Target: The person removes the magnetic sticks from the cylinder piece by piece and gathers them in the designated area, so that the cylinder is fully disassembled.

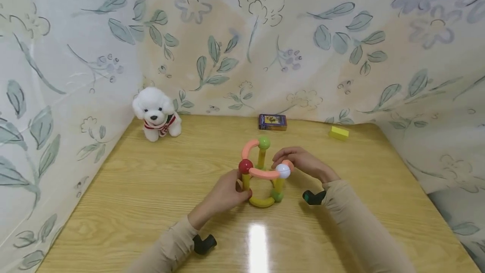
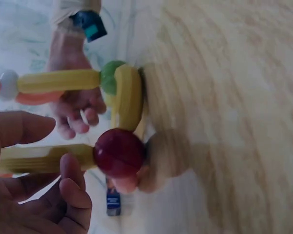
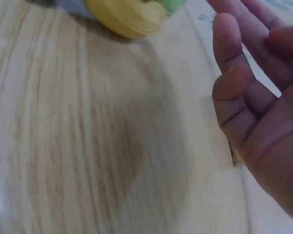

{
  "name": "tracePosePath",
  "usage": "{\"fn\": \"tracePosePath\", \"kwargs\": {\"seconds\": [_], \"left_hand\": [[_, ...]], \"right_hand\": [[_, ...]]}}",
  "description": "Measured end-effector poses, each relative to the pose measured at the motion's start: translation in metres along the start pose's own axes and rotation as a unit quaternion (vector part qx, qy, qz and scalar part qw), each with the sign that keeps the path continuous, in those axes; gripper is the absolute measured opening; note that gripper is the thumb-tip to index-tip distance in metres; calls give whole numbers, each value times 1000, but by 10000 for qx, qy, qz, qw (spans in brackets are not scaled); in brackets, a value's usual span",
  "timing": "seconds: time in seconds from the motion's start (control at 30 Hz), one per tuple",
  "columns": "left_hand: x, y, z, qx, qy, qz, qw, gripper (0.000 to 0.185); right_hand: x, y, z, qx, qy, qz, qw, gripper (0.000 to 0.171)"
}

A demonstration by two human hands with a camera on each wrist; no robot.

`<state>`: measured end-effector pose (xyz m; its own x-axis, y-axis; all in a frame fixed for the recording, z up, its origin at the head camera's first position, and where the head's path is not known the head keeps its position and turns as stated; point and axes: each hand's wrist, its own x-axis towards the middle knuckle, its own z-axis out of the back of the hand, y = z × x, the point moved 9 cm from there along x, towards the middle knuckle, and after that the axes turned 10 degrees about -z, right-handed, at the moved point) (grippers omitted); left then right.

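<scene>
A small frame of magnetic sticks and balls stands on the table. A red ball (image 1: pixel 246 166), a white ball (image 1: pixel 283 170) and a green ball (image 1: pixel 264 142) sit on upright yellow sticks, linked on top by curved salmon sticks (image 1: pixel 264 174). Along its base runs a curved yellow stick (image 1: pixel 262 202). My left hand (image 1: pixel 226 192) is at the near left corner, its fingers curled round the upright yellow stick (image 2: pixel 49 158) above the lower red ball (image 2: pixel 119 153). Behind the right side, my right hand (image 1: pixel 302 162) has loosely bent fingers, with nothing in its palm in the right wrist view.
At the back left sits a white plush dog (image 1: pixel 154 111). A small blue card box (image 1: pixel 273 122) lies near the back edge, and a yellow block (image 1: pixel 339 133) lies right of it. Patterned cloth (image 1: pixel 227 54) surrounds the wooden table (image 1: pixel 159 172) at the back and sides.
</scene>
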<state>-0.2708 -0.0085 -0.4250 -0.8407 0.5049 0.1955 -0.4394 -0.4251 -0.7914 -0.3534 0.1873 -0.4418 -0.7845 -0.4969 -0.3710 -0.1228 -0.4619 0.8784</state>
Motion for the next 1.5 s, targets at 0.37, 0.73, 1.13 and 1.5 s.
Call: {"fn": "tracePosePath", "kwargs": {"seconds": [0.37,0.73,1.13,1.5], "left_hand": [[3,3,3,28,-294,-97,9995,23],[43,21,24,443,-462,-169,9978,10],[19,-40,60,1364,-1728,-1569,9628,22],[5,-103,42,3359,-1443,-3287,8708,21]], "right_hand": [[-1,-11,-17,-600,377,-514,9962,68],[-29,-18,-53,-437,589,115,9972,77],[-83,46,-41,-1714,-2752,1675,9310,19],[-102,93,-76,-3068,-3544,3543,8091,16]]}}
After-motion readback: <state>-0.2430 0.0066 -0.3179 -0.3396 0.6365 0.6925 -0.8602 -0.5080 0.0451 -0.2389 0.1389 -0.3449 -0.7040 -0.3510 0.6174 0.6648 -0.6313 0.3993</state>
